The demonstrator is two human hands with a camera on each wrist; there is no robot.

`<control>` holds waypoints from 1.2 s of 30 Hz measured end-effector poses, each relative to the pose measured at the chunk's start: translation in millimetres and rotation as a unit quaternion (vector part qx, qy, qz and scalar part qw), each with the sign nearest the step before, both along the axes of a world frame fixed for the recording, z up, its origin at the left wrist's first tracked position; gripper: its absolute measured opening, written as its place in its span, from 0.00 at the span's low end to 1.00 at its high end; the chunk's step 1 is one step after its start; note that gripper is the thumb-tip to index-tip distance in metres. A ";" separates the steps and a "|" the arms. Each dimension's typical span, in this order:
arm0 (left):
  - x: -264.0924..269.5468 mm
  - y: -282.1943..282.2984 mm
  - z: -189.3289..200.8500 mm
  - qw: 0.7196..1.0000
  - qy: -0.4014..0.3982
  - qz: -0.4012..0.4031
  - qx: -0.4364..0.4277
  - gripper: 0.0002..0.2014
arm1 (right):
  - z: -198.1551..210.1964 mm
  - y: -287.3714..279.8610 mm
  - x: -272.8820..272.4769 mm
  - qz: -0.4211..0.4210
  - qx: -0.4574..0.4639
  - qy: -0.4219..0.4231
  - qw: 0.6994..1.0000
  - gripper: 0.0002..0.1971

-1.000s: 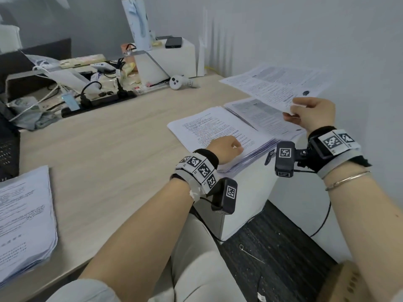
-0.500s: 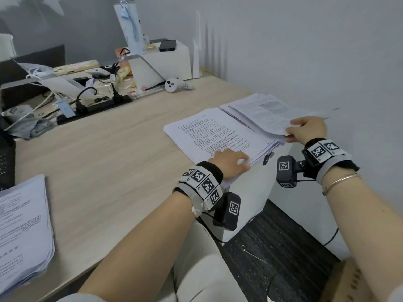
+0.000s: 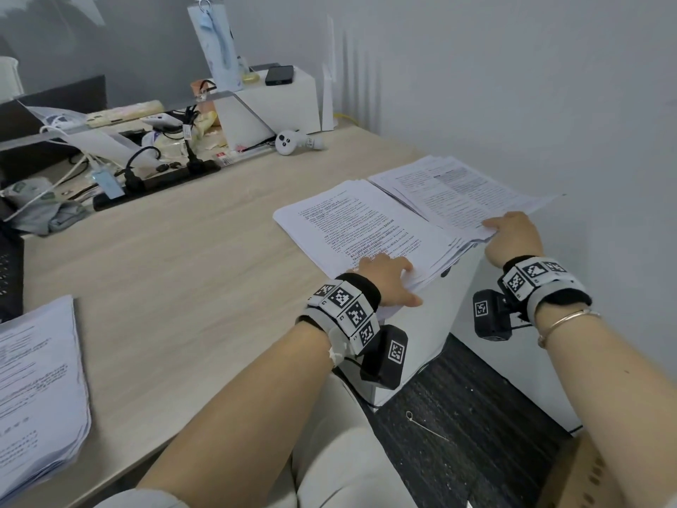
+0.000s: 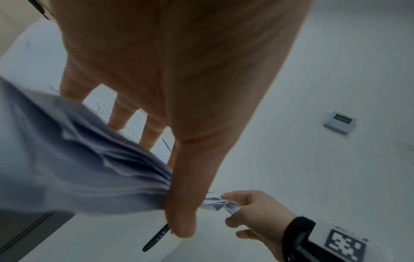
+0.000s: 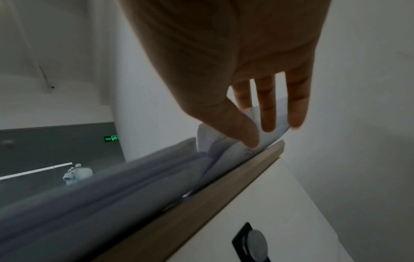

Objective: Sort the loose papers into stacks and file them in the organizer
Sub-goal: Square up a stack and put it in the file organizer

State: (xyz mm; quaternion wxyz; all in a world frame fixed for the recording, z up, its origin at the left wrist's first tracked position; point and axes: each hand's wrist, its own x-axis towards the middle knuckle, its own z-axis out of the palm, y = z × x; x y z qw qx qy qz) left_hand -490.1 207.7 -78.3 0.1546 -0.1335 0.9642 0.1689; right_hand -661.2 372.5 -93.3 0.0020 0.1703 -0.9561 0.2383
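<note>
Your left hand (image 3: 384, 276) rests flat, fingers straight, on the near stack (image 3: 362, 229); your right hand (image 3: 513, 236) pinches the far stack's (image 3: 450, 188) corner.

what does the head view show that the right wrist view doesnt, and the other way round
Only the head view shows the left hand resting on the nearer paper stack, plus a third stack at the desk's left end. Only the right wrist view shows a green exit sign. Both show the right hand pinching sheets of the far stack at the desk edge.
</note>
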 end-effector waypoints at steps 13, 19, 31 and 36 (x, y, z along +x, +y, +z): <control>13.3 -23.2 6.7 1.000 -0.020 0.002 -0.020 0.30 | -0.3 -19.7 15.0 0.084 0.034 -0.064 0.994 0.29; 21.4 -42.3 14.4 0.998 -0.049 0.022 -0.042 0.25 | 3.8 -40.6 16.6 0.144 0.103 -0.078 0.981 0.29; 22.9 -102.2 9.6 0.990 -0.080 0.096 -0.061 0.25 | 13.0 -128.1 -11.8 0.199 0.165 -0.145 0.955 0.10; 19.3 -133.5 10.6 0.989 -0.067 0.118 -0.051 0.27 | 29.5 -160.7 -8.4 0.208 0.219 -0.152 0.941 0.21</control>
